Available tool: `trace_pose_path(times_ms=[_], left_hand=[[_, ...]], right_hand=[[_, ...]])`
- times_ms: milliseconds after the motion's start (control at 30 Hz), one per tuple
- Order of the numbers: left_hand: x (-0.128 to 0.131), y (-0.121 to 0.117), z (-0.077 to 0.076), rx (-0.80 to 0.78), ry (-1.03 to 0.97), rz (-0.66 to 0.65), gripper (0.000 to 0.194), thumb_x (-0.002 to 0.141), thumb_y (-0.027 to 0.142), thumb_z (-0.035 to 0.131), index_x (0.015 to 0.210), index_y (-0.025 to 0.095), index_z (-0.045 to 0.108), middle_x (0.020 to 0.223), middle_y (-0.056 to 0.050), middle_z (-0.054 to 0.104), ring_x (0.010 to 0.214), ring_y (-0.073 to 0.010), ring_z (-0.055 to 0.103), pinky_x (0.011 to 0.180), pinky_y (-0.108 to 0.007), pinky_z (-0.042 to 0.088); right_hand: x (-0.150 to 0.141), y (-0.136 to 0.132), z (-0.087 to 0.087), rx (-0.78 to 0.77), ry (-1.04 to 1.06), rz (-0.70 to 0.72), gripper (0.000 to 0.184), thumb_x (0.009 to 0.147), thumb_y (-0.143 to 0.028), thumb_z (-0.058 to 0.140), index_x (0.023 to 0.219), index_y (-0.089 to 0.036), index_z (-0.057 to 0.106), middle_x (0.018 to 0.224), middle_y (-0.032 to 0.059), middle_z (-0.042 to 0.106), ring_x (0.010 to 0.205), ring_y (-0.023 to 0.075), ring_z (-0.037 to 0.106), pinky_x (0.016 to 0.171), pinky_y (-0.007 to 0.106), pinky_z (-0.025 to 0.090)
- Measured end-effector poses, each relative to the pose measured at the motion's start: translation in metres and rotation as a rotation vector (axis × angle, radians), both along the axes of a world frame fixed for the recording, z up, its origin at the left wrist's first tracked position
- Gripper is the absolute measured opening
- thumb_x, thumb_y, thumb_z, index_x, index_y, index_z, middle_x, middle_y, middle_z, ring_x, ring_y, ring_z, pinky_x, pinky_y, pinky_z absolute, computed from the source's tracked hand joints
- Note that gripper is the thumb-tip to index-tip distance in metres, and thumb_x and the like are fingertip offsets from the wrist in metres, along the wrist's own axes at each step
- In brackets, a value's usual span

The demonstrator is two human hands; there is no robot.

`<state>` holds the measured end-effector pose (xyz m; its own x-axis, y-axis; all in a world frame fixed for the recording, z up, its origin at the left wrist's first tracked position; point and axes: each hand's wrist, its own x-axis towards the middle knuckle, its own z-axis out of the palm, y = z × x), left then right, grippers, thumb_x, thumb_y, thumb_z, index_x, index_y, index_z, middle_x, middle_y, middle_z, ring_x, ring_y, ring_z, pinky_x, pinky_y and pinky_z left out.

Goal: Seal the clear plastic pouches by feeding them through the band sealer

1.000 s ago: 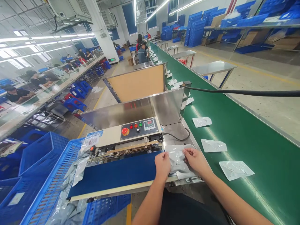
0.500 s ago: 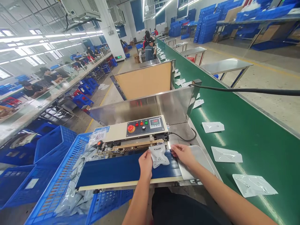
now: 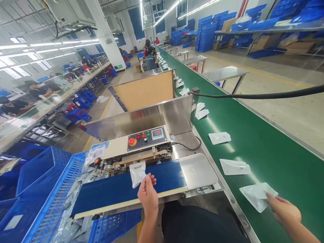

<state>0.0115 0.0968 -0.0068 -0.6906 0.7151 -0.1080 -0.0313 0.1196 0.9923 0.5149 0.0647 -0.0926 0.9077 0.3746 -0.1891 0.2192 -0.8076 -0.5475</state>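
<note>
A white pouch (image 3: pixel 137 174) stands with its top edge at the sealing machine (image 3: pixel 141 143), its body over the blue belt (image 3: pixel 108 189). My left hand (image 3: pixel 149 194) is beside the pouch's lower right corner, its fingers loosely curled and apart. I cannot make out any grip on the pouch. Over the green conveyor, my right hand (image 3: pixel 286 209) has its fingers on the right end of the nearest flat white pouch (image 3: pixel 255 195), which looks bent. The thumb is partly hidden.
More white pouches (image 3: pixel 235 167) lie along the green conveyor (image 3: pixel 265 145). A metal plate (image 3: pixel 198 170) adjoins the blue belt's right end. At left, a blue crate (image 3: pixel 54 206) holds several filled pouches. A black cable (image 3: pixel 253 97) crosses above the conveyor. Co-workers sit farther back.
My right hand has gone from the blue belt to the conveyor at right. The pouch at the sealer has shifted left, and my left hand has loosened from it. The view has turned slightly.
</note>
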Motion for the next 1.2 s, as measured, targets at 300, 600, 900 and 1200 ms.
trace_pose_path(times_ms=[300,600,900,1200], left_hand=[[0.124,0.025,0.024,0.165,0.266,-0.730,0.037,0.100,0.049,0.069,0.120,0.022,0.084,0.124,-0.016,0.081,0.116,-0.0332,0.076,0.106,-0.047,0.060],[0.136,0.031,0.038,0.063,0.194,-0.743,0.054,0.106,0.059,0.053,0.093,0.017,0.084,0.085,-0.009,0.079,0.079,-0.0240,0.070,0.074,-0.030,0.054],[0.102,0.056,-0.006,-0.217,-0.117,-0.409,0.038,0.081,0.051,0.081,0.072,0.014,0.082,0.067,-0.005,0.070,0.065,-0.0193,0.059,0.059,-0.027,0.044],[0.044,0.073,-0.025,-0.206,-0.267,-0.158,0.045,0.071,0.055,0.087,0.082,0.011,0.085,0.069,-0.006,0.073,0.066,-0.0214,0.067,0.062,-0.031,0.052]], right_hand=[[-0.113,0.046,0.106,0.485,0.125,0.325,0.055,0.073,-0.068,0.068,0.100,-0.021,0.072,0.084,0.0120,0.075,0.076,0.0296,0.068,0.078,0.044,0.057],[-0.201,0.049,0.127,0.636,0.659,0.873,0.057,0.096,-0.071,0.060,0.117,-0.021,0.078,0.069,0.0023,0.067,0.064,0.0199,0.062,0.061,0.031,0.053],[-0.215,0.101,0.089,0.362,0.472,0.853,0.043,0.086,-0.059,0.063,0.062,-0.022,0.066,0.058,0.0022,0.065,0.060,0.0193,0.057,0.058,0.030,0.043],[-0.297,0.159,0.078,0.204,0.680,0.929,0.038,0.086,-0.047,0.067,0.059,-0.021,0.063,0.054,0.0023,0.065,0.051,0.0149,0.054,0.053,0.027,0.037]])
